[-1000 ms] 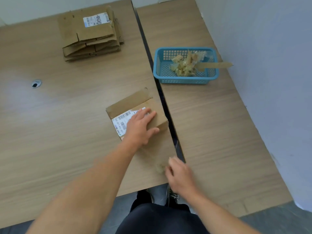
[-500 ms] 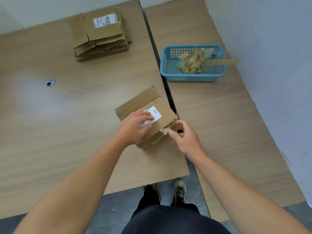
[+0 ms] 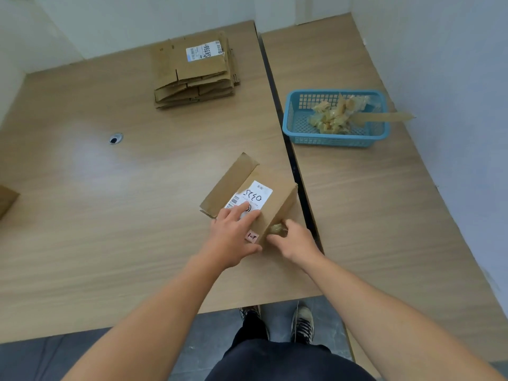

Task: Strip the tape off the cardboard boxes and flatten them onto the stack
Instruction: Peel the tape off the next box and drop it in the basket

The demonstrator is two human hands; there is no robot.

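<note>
**Surroundings: furniture and fixtures**

Two wood-grain tables stand side by side, left table [image 3: 82,215] and right table [image 3: 384,215], with a narrow dark gap [image 3: 277,105] between them. A round cable grommet [image 3: 115,138] is set into the left table. A blue plastic basket [image 3: 335,139] stands on the right table, near the gap. Pale wall [image 3: 439,50] behind; grey floor [image 3: 214,328] below.

Office-like workroom, shown by two laminate surfaces [image 3: 110,229] set side by side, cable grommet [image 3: 115,138] at left, bare walls [image 3: 439,50].

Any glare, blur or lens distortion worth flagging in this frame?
Head view: pale glare washes the left table near the grommet. Head view: wide-angle bending curves the table edges. Head view: the box label reads sharp; the right hand gripping tape looks slightly smeared.
</note>
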